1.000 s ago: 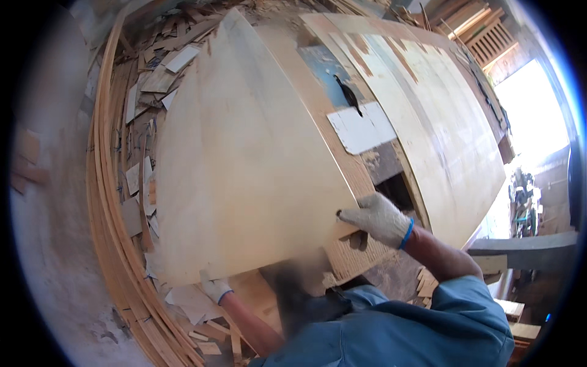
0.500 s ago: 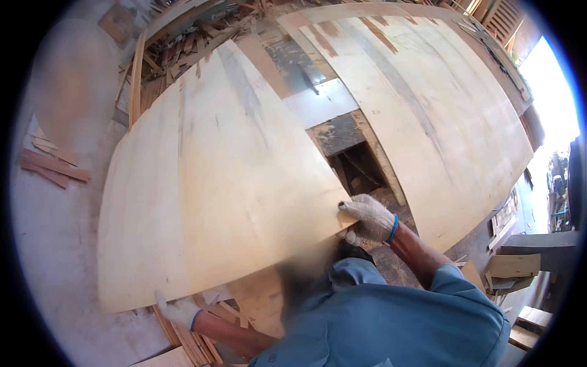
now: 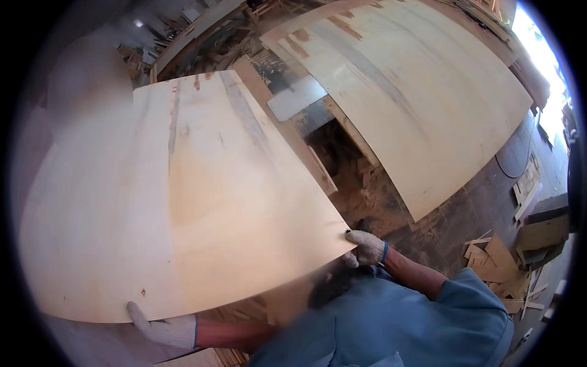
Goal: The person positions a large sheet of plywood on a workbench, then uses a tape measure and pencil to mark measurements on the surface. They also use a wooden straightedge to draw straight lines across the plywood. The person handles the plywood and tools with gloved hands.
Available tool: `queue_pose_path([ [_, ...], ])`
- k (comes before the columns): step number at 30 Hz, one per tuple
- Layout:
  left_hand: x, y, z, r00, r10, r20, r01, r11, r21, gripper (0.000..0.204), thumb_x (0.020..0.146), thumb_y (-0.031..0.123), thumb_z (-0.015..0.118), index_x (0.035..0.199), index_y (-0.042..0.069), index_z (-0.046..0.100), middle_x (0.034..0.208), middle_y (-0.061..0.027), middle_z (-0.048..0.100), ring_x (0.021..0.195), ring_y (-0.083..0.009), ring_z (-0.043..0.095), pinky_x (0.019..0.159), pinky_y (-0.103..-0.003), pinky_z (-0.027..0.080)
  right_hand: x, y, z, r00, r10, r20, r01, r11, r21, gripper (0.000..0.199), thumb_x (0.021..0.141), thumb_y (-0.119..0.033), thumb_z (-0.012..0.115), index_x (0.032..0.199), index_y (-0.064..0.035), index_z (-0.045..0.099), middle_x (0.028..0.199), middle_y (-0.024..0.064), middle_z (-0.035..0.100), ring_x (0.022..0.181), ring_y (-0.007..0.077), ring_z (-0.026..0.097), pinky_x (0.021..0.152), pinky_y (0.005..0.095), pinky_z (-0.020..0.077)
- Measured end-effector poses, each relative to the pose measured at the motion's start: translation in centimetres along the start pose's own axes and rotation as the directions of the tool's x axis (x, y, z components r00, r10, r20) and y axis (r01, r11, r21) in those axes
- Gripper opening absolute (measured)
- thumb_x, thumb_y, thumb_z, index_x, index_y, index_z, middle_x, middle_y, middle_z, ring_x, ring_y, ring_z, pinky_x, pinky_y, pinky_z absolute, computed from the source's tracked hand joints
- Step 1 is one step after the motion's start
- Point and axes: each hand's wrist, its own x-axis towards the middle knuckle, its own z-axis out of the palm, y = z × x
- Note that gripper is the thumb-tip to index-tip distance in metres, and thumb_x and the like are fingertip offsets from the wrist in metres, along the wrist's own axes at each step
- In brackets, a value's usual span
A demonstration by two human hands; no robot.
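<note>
A large pale plywood sheet [image 3: 226,202], streaked with grey and brown, spans the left and middle of the view. My right hand [image 3: 367,249], in a knitted work glove with a blue cuff, grips its near right corner, thumb on top and fingers underneath. At the near edge, further left, my gloved left hand [image 3: 164,329] holds the sheet too; a finger shows on top and the rest is partly hidden below. A second plywood sheet [image 3: 416,104] lies to the right on a bench or stack, apart from the held one.
Between the sheets, a white plate [image 3: 298,98] and a dark opening [image 3: 333,144] show, with sawdust nearby. Scrap boards [image 3: 495,263] lie on the floor at right. More offcuts are heaped at the back, and a cable [image 3: 510,171] curves near the right sheet.
The held plywood sheet has shifted left and toward me, away from the second sheet, with both my hands still on it. My view has turned somewhat, and more floor shows at right.
</note>
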Motion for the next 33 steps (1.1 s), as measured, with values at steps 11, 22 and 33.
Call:
queue_pose_path([
  [11, -8.4, 6.4, 3.0, 0.855, 0.441, 0.273, -0.495, 0.851, 0.176, 0.037, 0.089, 0.010, 0.068, 0.119, -0.011, 0.066, 0.121, -0.0226, 0.062, 0.102, -0.0304, 0.065, 0.086, -0.041, 0.057, -1.7, 9.8, -8.8, 0.992, 0.112, -0.053, -0.101, 0.980, 0.170, 0.058, 0.103, -0.056, 0.048, 0.105, 0.0001, 0.065, 0.069, 0.0161, 0.066, 0.054, 0.0261, 0.062, 0.052, 0.0353, 0.0504],
  [22, -30.1, 14.1, 10.4, 0.793, 0.016, 0.609, 0.051, 0.994, -0.093, 0.045, 0.086, 0.002, 0.065, 0.127, -0.014, 0.055, 0.122, -0.0209, 0.062, 0.103, -0.0246, 0.064, 0.089, -0.036, 0.054, -7.9, 8.1, -12.3, 0.899, 0.037, -0.436, -0.152, 0.961, -0.231, 0.056, 0.103, -0.054, 0.050, 0.113, -0.0017, 0.068, 0.093, 0.0136, 0.072, 0.072, 0.0248, 0.068, 0.063, 0.0383, 0.0557],
  [33, -52.7, 7.6, 23.1, 0.057, 0.430, 0.901, -0.574, 0.753, -0.323, 0.062, 0.096, 0.006, 0.054, 0.155, -0.001, 0.034, 0.160, -0.0246, 0.034, 0.148, -0.0385, 0.035, 0.122, -0.043, 0.031, -37.7, -0.6, -24.9, 0.767, -0.337, -0.545, -0.357, 0.482, -0.800, 0.051, 0.101, -0.047, 0.056, 0.111, 0.0008, 0.069, 0.099, 0.0188, 0.074, 0.084, 0.0283, 0.074, 0.073, 0.0403, 0.0610],
])
